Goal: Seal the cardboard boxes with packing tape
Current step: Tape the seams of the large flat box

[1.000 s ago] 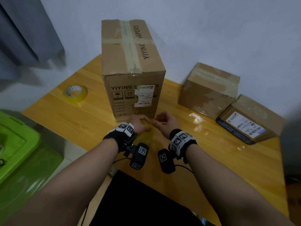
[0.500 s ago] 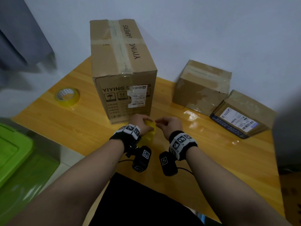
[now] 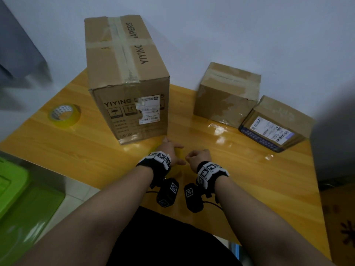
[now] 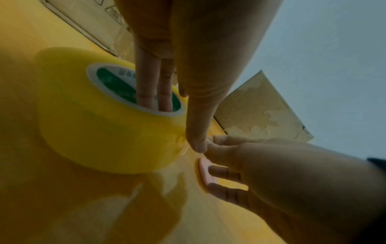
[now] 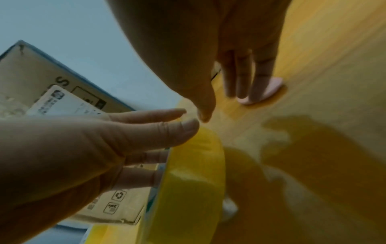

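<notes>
My left hand (image 3: 169, 150) holds a yellow tape roll (image 4: 108, 118) that lies on the table in front of the tall box (image 3: 130, 93). Its fingers (image 4: 150, 85) reach into the core and its thumb (image 4: 198, 132) presses the roll's outer face. My right hand (image 3: 196, 158) is just to its right, with three fingertips (image 5: 256, 89) on the table. Its thumb (image 5: 205, 113) and forefinger meet the left thumb at the roll's edge. Whether they pinch a tape end is unclear. The tall box has tape across its top.
A second tape roll (image 3: 64, 116) lies at the table's left. Two smaller taped boxes (image 3: 226, 95) (image 3: 274, 123) stand at the right by the wall. The wooden table (image 3: 249, 179) ends close in front of me. A green bin (image 3: 11, 189) is on the floor, left.
Both hands stay at the roll in front of the tall box and have drawn slightly back from it. The right hand now sits a little apart from the left.
</notes>
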